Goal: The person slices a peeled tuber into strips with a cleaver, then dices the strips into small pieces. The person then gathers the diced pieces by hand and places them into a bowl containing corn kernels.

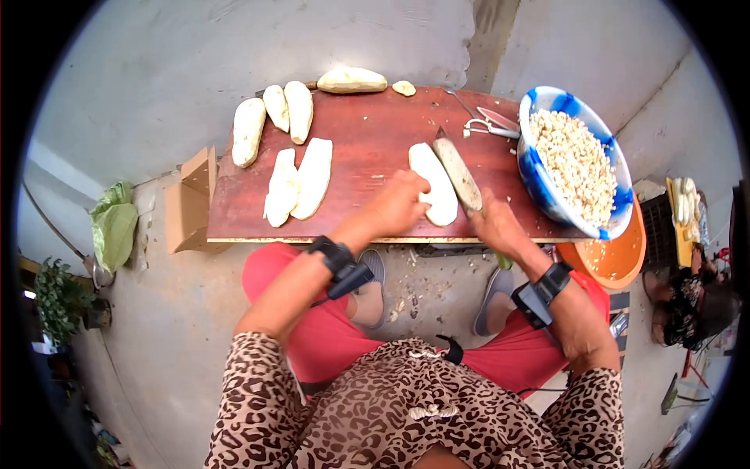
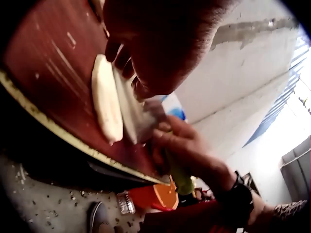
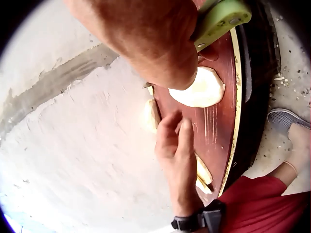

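Note:
In the head view my right hand (image 1: 501,228) grips the green handle (image 3: 221,22) of a kitchen knife (image 1: 459,176). Its wide, smeared blade lies along the right side of a peeled pale tuber slice (image 1: 433,187), lengthwise on the red-brown board. My left hand (image 1: 394,205) is at the slice's left edge, fingers loosely bent, nothing held. The right wrist view shows the left hand's thumb and forefinger (image 3: 175,136) apart from the slice. Left of the hand lie two more cut pieces (image 1: 315,180). Several whole peeled tubers (image 1: 250,133) line the back edge.
A blue-and-white basin (image 1: 535,168) full of diced pieces stands at the board's right end, beside a white peeler (image 1: 488,130). Below it is an orange tub (image 1: 625,254). A cardboard box (image 1: 187,207) stands left of the board (image 1: 367,148). A wall rises behind.

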### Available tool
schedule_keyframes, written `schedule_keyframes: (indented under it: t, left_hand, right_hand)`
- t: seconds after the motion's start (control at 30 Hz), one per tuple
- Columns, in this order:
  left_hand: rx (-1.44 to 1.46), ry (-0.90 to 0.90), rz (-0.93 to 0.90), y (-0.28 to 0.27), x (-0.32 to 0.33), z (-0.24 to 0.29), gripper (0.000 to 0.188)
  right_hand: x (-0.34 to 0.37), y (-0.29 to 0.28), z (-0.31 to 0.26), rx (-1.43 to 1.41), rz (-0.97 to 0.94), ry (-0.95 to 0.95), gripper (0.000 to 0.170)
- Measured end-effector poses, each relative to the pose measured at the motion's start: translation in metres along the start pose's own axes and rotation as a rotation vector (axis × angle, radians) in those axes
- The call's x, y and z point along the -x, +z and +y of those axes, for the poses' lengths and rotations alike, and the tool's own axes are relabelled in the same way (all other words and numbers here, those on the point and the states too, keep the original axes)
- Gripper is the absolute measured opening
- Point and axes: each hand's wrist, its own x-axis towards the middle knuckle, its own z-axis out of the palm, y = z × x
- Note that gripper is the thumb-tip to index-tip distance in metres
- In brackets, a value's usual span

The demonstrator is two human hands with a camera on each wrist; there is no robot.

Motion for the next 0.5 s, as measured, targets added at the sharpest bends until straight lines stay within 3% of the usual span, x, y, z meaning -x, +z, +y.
schedule_keyframes:
  t: [0.03,0.13,0.23,0.5]
  left_hand:
    - [-0.074,0.049,-0.003,0.014,-0.003,0.000,0.028]
    - [-0.192,0.086,0.077,0.038,-0.007,-0.005,0.035]
    - [-0.254,-0.050,0.161,0.050,-0.008,-0.015,0.048]
    - [-0.073,-0.176,0.097,0.055,-0.003,-0.019,0.058]
  right_hand:
    - [0.000,-0.002,-0.007,-0.036,-0.054,0.074,0.022]
    - [0.001,-0.003,-0.016,-0.016,-0.066,0.037,0.023]
    - [0.003,-0.007,-0.023,-0.005,-0.093,-0.026,0.023]
    - [0.008,-0.012,-0.033,0.025,-0.132,-0.083,0.019]
